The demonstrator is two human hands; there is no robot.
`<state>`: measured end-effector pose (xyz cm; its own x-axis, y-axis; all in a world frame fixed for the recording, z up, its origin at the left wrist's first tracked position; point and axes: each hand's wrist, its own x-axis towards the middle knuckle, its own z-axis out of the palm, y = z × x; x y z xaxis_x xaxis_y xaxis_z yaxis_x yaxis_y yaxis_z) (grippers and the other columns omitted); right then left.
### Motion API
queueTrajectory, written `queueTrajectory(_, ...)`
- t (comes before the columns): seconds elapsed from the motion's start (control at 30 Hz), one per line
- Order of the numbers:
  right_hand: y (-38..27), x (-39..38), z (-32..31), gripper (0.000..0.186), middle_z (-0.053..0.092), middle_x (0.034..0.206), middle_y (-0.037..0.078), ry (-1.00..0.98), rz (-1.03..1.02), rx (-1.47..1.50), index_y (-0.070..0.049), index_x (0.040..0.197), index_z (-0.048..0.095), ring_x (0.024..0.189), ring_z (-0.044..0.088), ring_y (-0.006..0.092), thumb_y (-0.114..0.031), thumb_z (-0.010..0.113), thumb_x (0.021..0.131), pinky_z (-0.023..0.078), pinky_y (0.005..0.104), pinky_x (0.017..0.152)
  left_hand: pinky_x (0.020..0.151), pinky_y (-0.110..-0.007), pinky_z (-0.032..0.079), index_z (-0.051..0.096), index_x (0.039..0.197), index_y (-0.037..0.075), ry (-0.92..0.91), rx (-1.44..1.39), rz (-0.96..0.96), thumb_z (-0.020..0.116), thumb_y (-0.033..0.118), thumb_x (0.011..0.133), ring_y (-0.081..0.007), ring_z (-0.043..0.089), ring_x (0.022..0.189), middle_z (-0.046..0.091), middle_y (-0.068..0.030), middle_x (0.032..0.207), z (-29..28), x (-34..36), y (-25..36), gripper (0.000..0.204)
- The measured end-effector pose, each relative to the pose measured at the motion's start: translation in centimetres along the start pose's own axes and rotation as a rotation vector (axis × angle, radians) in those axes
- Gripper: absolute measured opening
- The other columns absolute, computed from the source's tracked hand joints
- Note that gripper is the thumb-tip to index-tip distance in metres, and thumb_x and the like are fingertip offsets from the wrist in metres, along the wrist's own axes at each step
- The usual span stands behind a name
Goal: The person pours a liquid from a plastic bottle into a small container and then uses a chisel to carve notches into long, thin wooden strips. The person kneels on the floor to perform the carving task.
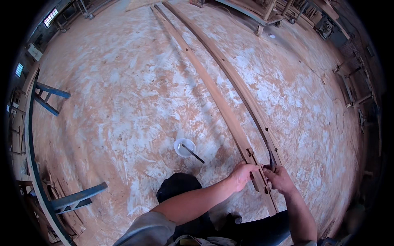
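A long wooden beam [223, 107] with dark slots cut near its near end runs from in front of me toward the far floor. Its left edge is gripped by my left hand [242, 175], with the thumb over the top. On the opposite side, my right hand [280, 179] is closed against the beam near the slots. A thin dark piece [271, 157] shows just above its fingers; I cannot make out what this is or whether it is held. Parallel on the right lies a second long wooden beam [243, 87] with several holes.
A white bowl [177, 143] with a dark stick [193, 153] leaning in it stands on the dusty floor left of the beams. A long bench with blue legs [80, 197] is at the left. A wheeled cart [262, 18] stands at the far right, with racks along the right wall.
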<state>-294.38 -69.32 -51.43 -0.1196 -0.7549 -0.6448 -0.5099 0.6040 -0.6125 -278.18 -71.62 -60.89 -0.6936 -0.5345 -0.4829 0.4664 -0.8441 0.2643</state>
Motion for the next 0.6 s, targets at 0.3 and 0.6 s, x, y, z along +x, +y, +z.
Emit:
queueTrajectory(0.3, 5.1, -0.1, 1.7, 0.043, 0.061, 0.074, 0.003, -0.140, 0.075, 0.107, 0.005, 0.118, 0.062, 0.066, 0.054, 0.0104, -0.029, 0.066, 0.091, 0.047, 0.0272, 0.062, 0.089, -0.038, 0.049, 0.062, 0.113, 0.004, 0.221, 0.207, -0.032, 0.054, 0.010, 0.089, -0.0201, 0.063, 0.099, 0.067, -0.0081, 0.105, -1.6, 1.7, -1.4, 0.026)
queueTrajectory(0.6, 4.7, -4.2, -0.7, 0.036, 0.062, 0.074, 0.002, -0.163, 0.132, 0.028, 0.006, 0.111, 0.065, 0.066, 0.055, 0.0095, -0.025, 0.065, 0.092, 0.047, 0.0270, 0.063, 0.076, -0.031, 0.049, 0.058, 0.106, 0.010, 0.498, 0.154, 0.259, 0.058, 0.042, 0.092, -0.0124, 0.060, 0.085, 0.062, -0.0034, 0.092, -4.0, 2.5, 6.3, 0.034)
